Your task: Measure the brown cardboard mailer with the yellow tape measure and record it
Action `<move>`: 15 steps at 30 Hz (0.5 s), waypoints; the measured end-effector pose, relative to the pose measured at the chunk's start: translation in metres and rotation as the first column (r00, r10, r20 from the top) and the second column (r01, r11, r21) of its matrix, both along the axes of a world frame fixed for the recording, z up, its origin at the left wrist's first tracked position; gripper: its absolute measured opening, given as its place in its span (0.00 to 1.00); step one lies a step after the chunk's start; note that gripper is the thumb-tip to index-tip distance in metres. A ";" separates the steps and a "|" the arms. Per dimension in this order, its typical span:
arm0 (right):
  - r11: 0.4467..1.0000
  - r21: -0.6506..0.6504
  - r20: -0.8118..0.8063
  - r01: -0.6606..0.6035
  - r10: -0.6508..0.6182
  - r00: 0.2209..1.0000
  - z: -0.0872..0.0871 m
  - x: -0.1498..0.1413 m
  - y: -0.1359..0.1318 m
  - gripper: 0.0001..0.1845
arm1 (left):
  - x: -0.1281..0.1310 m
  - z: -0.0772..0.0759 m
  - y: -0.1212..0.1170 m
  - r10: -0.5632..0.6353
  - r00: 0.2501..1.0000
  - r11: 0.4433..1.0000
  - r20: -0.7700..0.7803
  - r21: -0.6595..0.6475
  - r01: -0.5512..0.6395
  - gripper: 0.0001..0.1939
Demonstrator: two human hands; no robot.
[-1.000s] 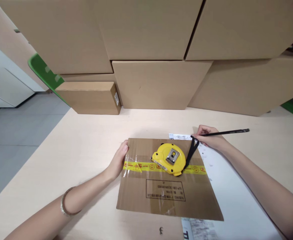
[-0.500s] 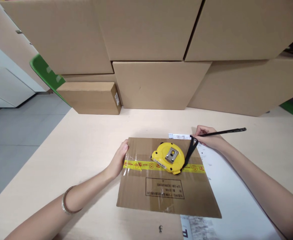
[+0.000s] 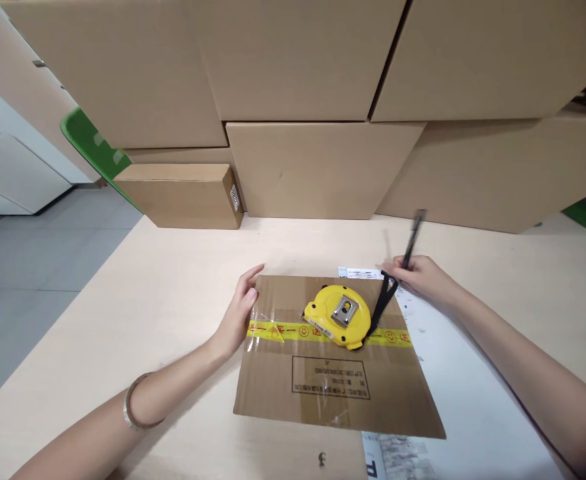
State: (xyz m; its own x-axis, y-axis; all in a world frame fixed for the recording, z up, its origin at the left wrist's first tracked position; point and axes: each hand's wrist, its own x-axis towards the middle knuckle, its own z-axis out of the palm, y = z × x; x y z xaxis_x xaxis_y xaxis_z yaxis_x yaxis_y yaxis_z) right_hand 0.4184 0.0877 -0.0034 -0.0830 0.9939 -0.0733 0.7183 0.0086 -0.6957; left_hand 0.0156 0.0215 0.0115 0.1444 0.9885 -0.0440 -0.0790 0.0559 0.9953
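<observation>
A flat cardboard sheet [image 3: 333, 393] with yellow tape across it lies on the pale table [image 3: 173, 280]. A yellow tape measure [image 3: 337, 315] with a black strap sits on the sheet's far half. My left hand [image 3: 237, 313] rests at the sheet's left edge, fingers stretched out and lifted a little. My right hand [image 3: 423, 277] is at the sheet's far right corner, closed on a black pen [image 3: 413, 239] that points up and away, blurred by motion.
White printed papers [image 3: 453, 400] lie under the sheet's right side. Large cardboard boxes [image 3: 323, 170] are stacked along the table's far edge, with a small box [image 3: 180, 195] at the left. Grey floor lies beyond the table's left edge.
The pen in my right hand has swung from lying level, pointing right, to pointing upward. My left hand's fingers have lifted and straightened at the sheet's edge.
</observation>
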 end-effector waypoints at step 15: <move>0.930 0.361 0.415 0.074 -0.231 0.880 0.102 -0.053 -0.054 0.25 | -0.009 0.007 -0.008 -0.206 0.977 0.940 -0.061 0.264 0.215 0.22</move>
State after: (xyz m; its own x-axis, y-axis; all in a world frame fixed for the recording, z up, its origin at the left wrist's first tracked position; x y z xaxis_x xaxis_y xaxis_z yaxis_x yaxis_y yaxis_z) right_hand 0.3650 0.0338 0.0988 0.0346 0.9642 0.2630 0.9590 0.0421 -0.2802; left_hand 0.0063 0.0131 0.0190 0.3531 0.9116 0.2103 -0.0627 -0.2013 0.9775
